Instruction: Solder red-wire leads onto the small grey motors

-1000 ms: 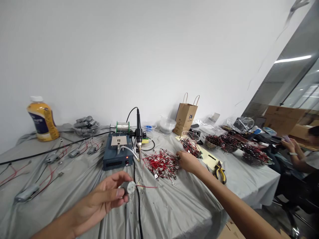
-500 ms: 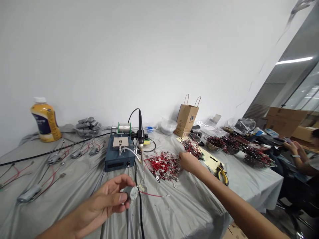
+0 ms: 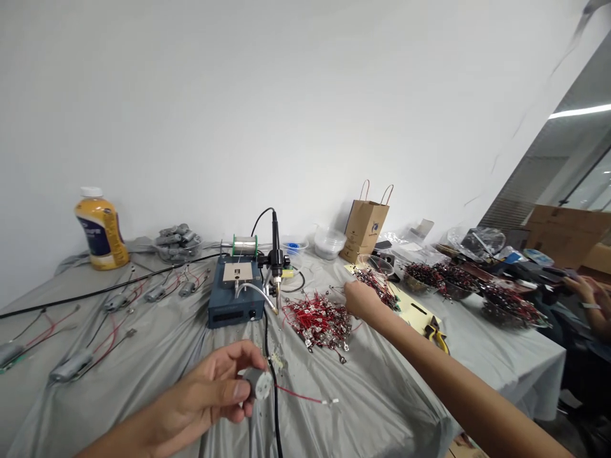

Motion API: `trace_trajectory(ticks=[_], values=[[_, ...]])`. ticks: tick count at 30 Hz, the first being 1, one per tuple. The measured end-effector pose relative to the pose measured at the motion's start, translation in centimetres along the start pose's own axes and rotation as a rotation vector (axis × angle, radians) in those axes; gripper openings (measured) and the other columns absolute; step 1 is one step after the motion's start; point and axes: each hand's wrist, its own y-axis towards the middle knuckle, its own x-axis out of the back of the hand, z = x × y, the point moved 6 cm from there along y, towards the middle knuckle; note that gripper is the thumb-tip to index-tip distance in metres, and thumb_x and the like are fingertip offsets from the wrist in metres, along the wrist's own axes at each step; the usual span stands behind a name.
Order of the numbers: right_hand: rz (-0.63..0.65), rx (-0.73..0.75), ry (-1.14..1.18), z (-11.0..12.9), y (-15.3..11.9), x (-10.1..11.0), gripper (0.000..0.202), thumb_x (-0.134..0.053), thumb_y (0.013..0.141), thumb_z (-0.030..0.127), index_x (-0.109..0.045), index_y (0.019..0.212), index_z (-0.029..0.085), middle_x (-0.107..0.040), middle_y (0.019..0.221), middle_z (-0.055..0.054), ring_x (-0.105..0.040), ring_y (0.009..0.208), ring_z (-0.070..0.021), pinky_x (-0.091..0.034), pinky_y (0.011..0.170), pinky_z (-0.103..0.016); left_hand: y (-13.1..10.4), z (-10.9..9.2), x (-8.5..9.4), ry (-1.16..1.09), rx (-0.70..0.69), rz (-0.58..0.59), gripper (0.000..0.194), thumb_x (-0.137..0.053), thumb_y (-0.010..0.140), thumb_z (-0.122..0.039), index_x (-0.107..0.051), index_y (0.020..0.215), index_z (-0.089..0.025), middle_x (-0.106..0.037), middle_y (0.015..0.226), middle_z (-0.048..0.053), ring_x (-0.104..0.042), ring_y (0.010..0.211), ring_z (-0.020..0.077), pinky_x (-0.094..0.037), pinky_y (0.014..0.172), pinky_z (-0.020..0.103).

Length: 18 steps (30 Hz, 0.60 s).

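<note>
My left hand (image 3: 217, 388) grips a small grey motor (image 3: 258, 384) between thumb and fingers, its pale end cap turned to the right. A red wire (image 3: 298, 395) with metal tips trails from it over the cloth. My right hand (image 3: 361, 298) is closed, between a heap of red wires with metal terminals (image 3: 319, 321) and a pile of dark and red wires (image 3: 377, 286). A thin dark strand shows beside its fingertips, which are mostly hidden. Left of the heap, a soldering iron (image 3: 276, 267) is held tip down beside a blue soldering machine (image 3: 236, 292).
Motors with wires (image 3: 71, 364) lie at the left, near a bowl of motors (image 3: 177, 243) and a yellow bottle (image 3: 99, 232). A black cable (image 3: 275, 407) crosses the cloth. Yellow-handled pliers (image 3: 436, 336), wire bowls (image 3: 456, 280) and a paper bag (image 3: 365, 230) stand right. Another person's hand (image 3: 582, 291) is far right.
The view has turned slightly left, so things sit further right. My right hand has lifted slightly away from the red wire heap towards the darker pile. My left hand keeps the motor.
</note>
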Motion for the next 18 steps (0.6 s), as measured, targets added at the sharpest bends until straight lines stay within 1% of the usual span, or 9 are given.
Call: trace_trajectory(ticks=[3, 5, 7, 11, 12, 14, 16, 17, 18], values=[[-0.084, -0.036, 0.021, -0.4, -0.9, 2.1, 0.02, -0.055, 0.096, 0.022, -0.069, 0.1, 0.008, -0.07, 0.1, -0.015, -0.069, 0.092, -0.022, -0.053, 0.078, -0.034, -0.1, 0.4, -0.4, 0.031, 0.022, 0.054, 0.031, -0.087, 0.072, -0.032, -0.072, 0.098, -0.023, -0.058, 0.09, 0.0, -0.062, 0.068, 0.0079, -0.049, 0.059, 0.016], [-0.142, -0.037, 0.053, -0.3, -2.2, 3.2, 0.023, -0.049, 0.095, 0.019, -0.07, 0.094, 0.01, -0.071, 0.096, -0.017, -0.07, 0.089, -0.0249, -0.049, 0.072, -0.032, -0.1, 0.5, -0.6, 0.037, 0.024, 0.086, 0.034, -0.088, 0.071, -0.035, -0.071, 0.098, -0.023, -0.058, 0.088, 0.0, -0.062, 0.067, 0.0084, -0.05, 0.059, 0.017], [-0.179, -0.019, 0.098, 0.1, -4.2, 3.7, 0.025, -0.047, 0.095, 0.022, -0.07, 0.089, 0.012, -0.071, 0.091, -0.015, -0.069, 0.084, -0.0244, -0.043, 0.065, -0.029, -0.2, 0.5, -0.6, 0.04, 0.02, 0.096, 0.036, -0.088, 0.071, -0.035, -0.071, 0.099, -0.023, -0.058, 0.089, 0.0, -0.061, 0.066, 0.0083, -0.051, 0.06, 0.018], [-0.182, 0.075, 0.21, 1.6, -8.3, 3.0, 0.025, -0.051, 0.094, 0.031, -0.069, 0.084, 0.018, -0.071, 0.082, -0.007, -0.065, 0.071, -0.0156, -0.035, 0.058, -0.024, -0.1, 0.4, -0.6, 0.047, 0.006, 0.089, 0.034, -0.087, 0.072, -0.034, -0.071, 0.099, -0.023, -0.058, 0.097, 0.001, -0.06, 0.065, 0.0063, -0.052, 0.06, 0.019], [-0.165, 0.128, 0.269, 2.1, -9.0, 2.7, 0.026, -0.052, 0.094, 0.033, -0.068, 0.082, 0.018, -0.07, 0.078, -0.005, -0.063, 0.068, -0.0139, -0.035, 0.058, -0.023, -0.2, 0.3, -0.7, 0.051, 0.006, 0.088, 0.033, -0.087, 0.072, -0.034, -0.071, 0.099, -0.023, -0.058, 0.099, 0.0, -0.06, 0.065, 0.0061, -0.053, 0.06, 0.019], [-0.064, 0.243, 0.456, 2.9, -9.7, 2.0, 0.033, -0.051, 0.096, 0.039, -0.065, 0.077, 0.016, -0.067, 0.071, -0.003, -0.06, 0.062, -0.0115, -0.035, 0.055, -0.022, -0.2, 0.4, -0.7, 0.056, 0.017, 0.084, 0.033, -0.087, 0.072, -0.033, -0.071, 0.098, -0.024, -0.057, 0.101, 0.0, -0.061, 0.067, 0.0062, -0.052, 0.06, 0.018], [0.072, 0.323, 0.68, 3.2, -9.5, 1.4, 0.041, -0.047, 0.098, 0.044, -0.063, 0.075, 0.014, -0.065, 0.067, -0.003, -0.058, 0.055, -0.0102, -0.037, 0.052, -0.02, -0.2, 0.4, -0.7, 0.058, 0.028, 0.089, 0.033, -0.087, 0.072, -0.034, -0.071, 0.099, -0.024, -0.057, 0.1, 0.0, -0.062, 0.068, 0.0064, -0.051, 0.059, 0.016], [0.108, 0.336, 0.753, 3.0, -9.1, 1.3, 0.043, -0.045, 0.099, 0.046, -0.063, 0.077, 0.014, -0.064, 0.067, -0.003, -0.058, 0.053, -0.0098, -0.038, 0.05, -0.02, -0.2, 0.4, -0.7, 0.059, 0.029, 0.092, 0.033, -0.088, 0.071, -0.035, -0.071, 0.099, -0.024, -0.057, 0.099, -0.001, -0.062, 0.068, 0.0063, -0.051, 0.059, 0.016], [0.099, 0.342, 0.787, 2.7, -8.6, 1.3, 0.042, -0.045, 0.099, 0.045, -0.064, 0.081, 0.013, -0.065, 0.068, -0.003, -0.058, 0.053, -0.0097, -0.039, 0.05, -0.02, -0.2, 0.5, -0.7, 0.059, 0.027, 0.095, 0.034, -0.088, 0.072, -0.035, -0.071, 0.099, -0.024, -0.058, 0.099, -0.001, -0.062, 0.068, 0.0062, -0.051, 0.059, 0.016]])
